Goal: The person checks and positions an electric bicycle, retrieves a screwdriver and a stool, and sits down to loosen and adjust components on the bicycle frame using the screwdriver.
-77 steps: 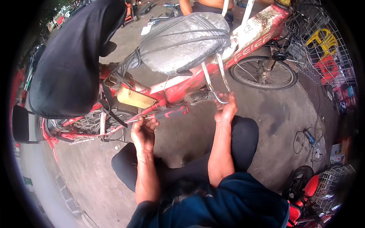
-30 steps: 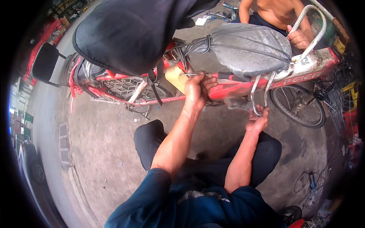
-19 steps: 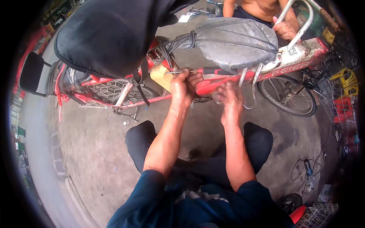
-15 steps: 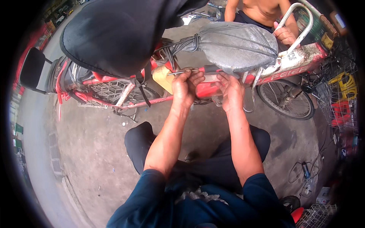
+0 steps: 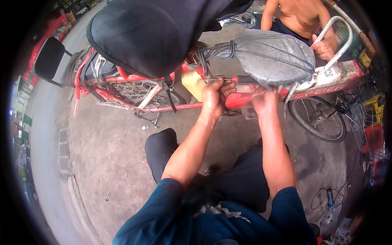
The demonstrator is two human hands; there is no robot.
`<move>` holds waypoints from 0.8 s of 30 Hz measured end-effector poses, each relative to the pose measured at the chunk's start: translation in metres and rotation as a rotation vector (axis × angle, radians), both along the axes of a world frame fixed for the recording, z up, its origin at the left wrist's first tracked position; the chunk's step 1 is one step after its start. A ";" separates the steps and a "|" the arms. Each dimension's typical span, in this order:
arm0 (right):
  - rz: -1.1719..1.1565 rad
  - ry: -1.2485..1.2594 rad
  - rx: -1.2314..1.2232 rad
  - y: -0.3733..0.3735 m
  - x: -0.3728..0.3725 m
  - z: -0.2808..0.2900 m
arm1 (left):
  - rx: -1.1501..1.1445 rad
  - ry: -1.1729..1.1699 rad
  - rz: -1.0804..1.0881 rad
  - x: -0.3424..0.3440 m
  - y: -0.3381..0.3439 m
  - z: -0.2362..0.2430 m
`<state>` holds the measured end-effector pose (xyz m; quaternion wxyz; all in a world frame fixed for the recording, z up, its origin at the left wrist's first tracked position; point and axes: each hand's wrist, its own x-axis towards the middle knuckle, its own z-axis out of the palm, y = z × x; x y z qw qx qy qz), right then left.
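Observation:
My left hand [image 5: 215,96] is closed round the metal shaft of a screwdriver [image 5: 244,79], which lies level with its tip to the left. Its red and dark handle reaches right, beneath the saddle. My right hand [image 5: 264,100] is raised just below the handle, palm up and fingers loosely apart; the saddle's edge partly hides the fingertips. Both hands are at the red frame [image 5: 239,101] of a bike. The grey saddle [image 5: 274,55] is wrapped and tied with dark cords. A yellowish block [image 5: 192,85] sits on the frame left of my left hand.
A large black cover [image 5: 134,45] overhangs the left of the bike. Across the bike sits a person [image 5: 300,18], one hand at the white metal loop [image 5: 347,38]. A corded tool [image 5: 330,198] lies on the floor at right. Wire baskets [image 5: 373,110] stand behind the wheel [image 5: 317,118].
The whole view has shifted, so the bike sits further right and lower. My right hand has moved in under the saddle, near the handle. The left hand keeps its hold on the screwdriver.

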<state>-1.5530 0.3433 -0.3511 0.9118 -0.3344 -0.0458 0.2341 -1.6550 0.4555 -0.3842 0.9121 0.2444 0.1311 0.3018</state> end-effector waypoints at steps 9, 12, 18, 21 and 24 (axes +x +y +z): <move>0.020 -0.160 -0.155 -0.015 0.013 -0.007 | -0.009 -0.011 -0.026 0.008 -0.004 0.006; -0.010 -0.187 -0.124 -0.001 0.007 -0.016 | 0.005 0.082 -0.047 -0.011 0.005 0.005; 0.058 -0.208 -0.133 -0.003 0.005 -0.013 | 0.274 0.433 -0.222 -0.062 -0.003 0.027; 0.015 -0.206 -0.236 0.001 0.001 -0.002 | 0.350 0.459 -0.269 -0.069 0.001 0.031; -0.001 -0.193 -0.240 0.002 0.005 -0.007 | 0.480 0.489 -0.328 -0.071 0.003 0.038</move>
